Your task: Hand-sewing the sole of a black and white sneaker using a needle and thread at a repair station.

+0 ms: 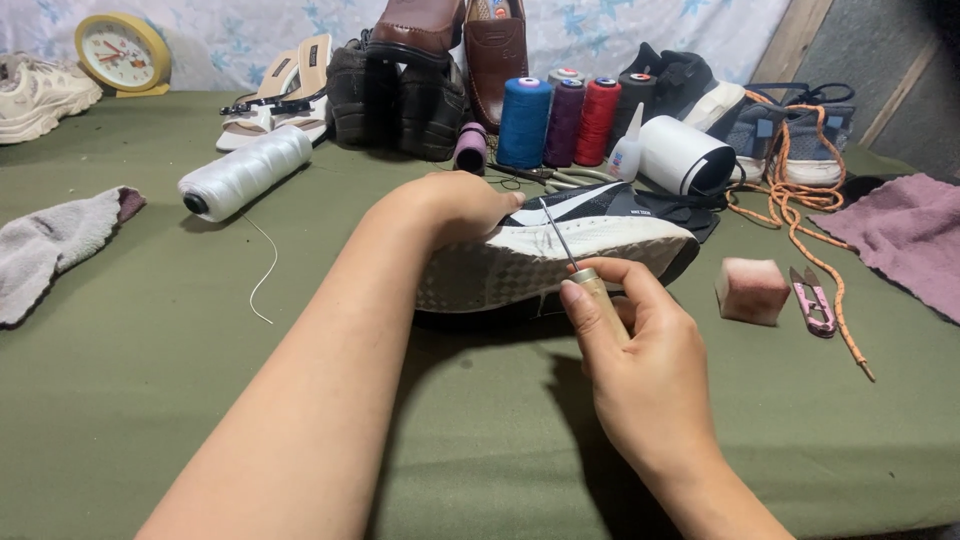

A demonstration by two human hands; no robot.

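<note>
Stitching of the sole is judged in hand: the shoe (pixel 560 250) is pinned on its side on the green table (pixel 150 400) by the left hand (pixel 455 205), closed over it. The awl (pixel 585 275) (needle at the sole edge) is gripped in the right hand (pixel 640 350); a straight, firm push is called for.

A: table cloth (pixel 120 400) is olive green, the sneaker (pixel 570 240) black with a white sole, right?

B: yep. thread spools: blue (pixel 524 122), purple (pixel 565 122), red (pixel 597 120), one big white spool (pixel 245 172). clock (pixel 122 53) is yellow, snips (pixel 813 300) pink, lace (pixel 800 205) orange
</note>
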